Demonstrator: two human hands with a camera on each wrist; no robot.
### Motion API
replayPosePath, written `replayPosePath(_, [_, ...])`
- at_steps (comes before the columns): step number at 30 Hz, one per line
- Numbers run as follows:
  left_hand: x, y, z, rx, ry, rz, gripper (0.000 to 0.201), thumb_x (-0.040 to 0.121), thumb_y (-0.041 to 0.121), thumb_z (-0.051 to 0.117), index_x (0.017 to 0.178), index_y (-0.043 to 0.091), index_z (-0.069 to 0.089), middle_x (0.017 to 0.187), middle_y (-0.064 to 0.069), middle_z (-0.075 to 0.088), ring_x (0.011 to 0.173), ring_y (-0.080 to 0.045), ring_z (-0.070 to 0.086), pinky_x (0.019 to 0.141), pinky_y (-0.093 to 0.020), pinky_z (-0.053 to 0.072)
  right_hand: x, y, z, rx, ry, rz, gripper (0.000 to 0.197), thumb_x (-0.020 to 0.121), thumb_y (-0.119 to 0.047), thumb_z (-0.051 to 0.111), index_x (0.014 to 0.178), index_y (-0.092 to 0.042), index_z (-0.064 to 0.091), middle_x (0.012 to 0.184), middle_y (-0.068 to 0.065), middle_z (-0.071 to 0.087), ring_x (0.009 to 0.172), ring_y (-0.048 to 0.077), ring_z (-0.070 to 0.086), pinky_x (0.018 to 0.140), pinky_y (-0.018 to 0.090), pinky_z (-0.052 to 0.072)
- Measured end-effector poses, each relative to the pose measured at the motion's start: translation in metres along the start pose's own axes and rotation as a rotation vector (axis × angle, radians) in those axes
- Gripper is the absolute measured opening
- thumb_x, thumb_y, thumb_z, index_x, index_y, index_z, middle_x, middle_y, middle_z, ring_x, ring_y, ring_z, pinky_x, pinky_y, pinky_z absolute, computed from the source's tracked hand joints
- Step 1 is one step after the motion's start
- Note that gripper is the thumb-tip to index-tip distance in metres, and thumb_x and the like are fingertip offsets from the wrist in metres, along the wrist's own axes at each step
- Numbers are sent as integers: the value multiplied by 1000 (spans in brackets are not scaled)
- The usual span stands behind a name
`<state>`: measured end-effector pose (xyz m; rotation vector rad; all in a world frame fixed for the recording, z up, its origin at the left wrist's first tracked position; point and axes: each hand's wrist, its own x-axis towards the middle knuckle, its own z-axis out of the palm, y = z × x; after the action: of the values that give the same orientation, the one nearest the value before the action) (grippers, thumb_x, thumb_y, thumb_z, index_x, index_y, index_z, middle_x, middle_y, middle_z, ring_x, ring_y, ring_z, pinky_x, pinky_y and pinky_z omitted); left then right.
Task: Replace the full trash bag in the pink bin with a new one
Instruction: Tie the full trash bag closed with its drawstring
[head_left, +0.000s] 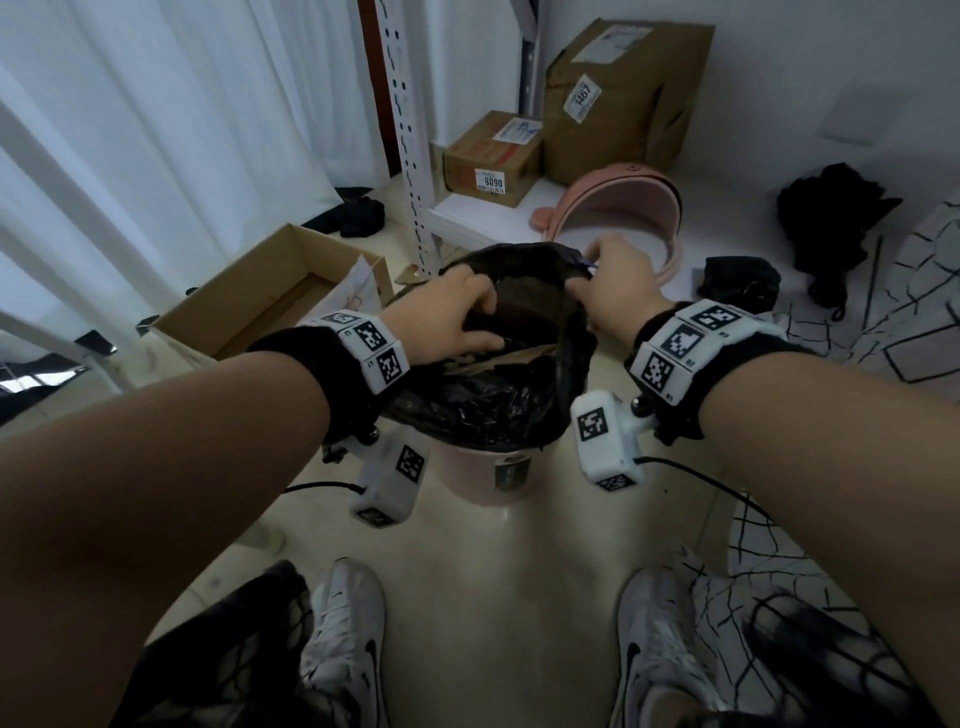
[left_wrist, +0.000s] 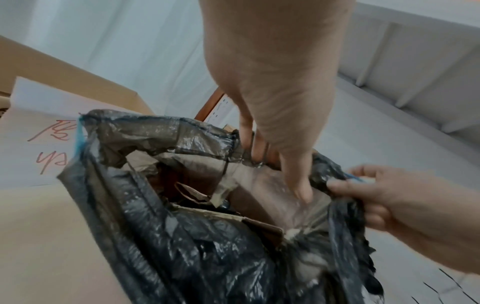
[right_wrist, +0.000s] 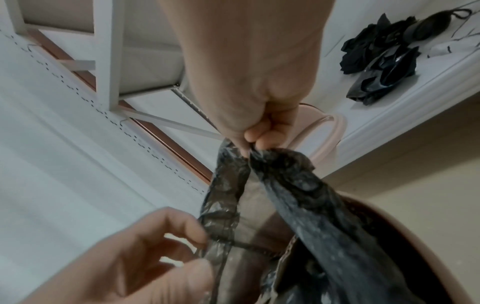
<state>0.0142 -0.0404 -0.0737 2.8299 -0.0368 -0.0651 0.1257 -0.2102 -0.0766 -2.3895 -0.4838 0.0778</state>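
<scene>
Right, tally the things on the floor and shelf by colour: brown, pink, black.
Brown: 3, the big box, the small box, the open box.
Pink: 2, the bin, its lid.
Black: 4, the trash bag, two bundles on the right, a heap by the curtain.
Total: 9.

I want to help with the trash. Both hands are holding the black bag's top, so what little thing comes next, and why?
Probably bring the two hands together to close the bag's mouth. The left hand and right hand each pinch the rim of the black bag, which gapes open over cardboard scraps and still sits in the pink bin.
</scene>
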Motion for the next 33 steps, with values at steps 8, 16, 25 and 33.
replayPosePath(8, [-21,-3,8,188,-351,30,48,83,47,64,116,14,54,116,-9,50,106,-27,51,93,-39,45,-49,-22,6,-557,-320,-714,57,75,-54,65,117,-19,48,128,10,37,116,29,40,99,41,38])
replayPosePath(16, [-23,-8,5,235,-381,30,47,85,47,60,119,15,52,119,-9,50,107,-28,51,94,-41,45,-62,-19,32,-1250,-701,-750,28,87,-29,57,113,-20,60,120,4,58,115,26,45,97,42,28])
replayPosePath(25, [-22,-1,3,258,-286,-22,46,88,49,55,120,17,53,110,-3,62,100,-25,59,86,-34,46,-36,-13,7,-676,-213,-601,17,93,-23,42,103,-11,50,93,10,68,86,29,60,89,36,24])
replayPosePath(33, [-19,-5,-24,49,26,-8,22,96,22,48,104,5,58,94,-7,59,88,-22,53,74,-27,34,-37,-26,9,-725,-414,-603,32,85,-30,57,115,-21,51,111,2,63,108,24,57,98,39,26])
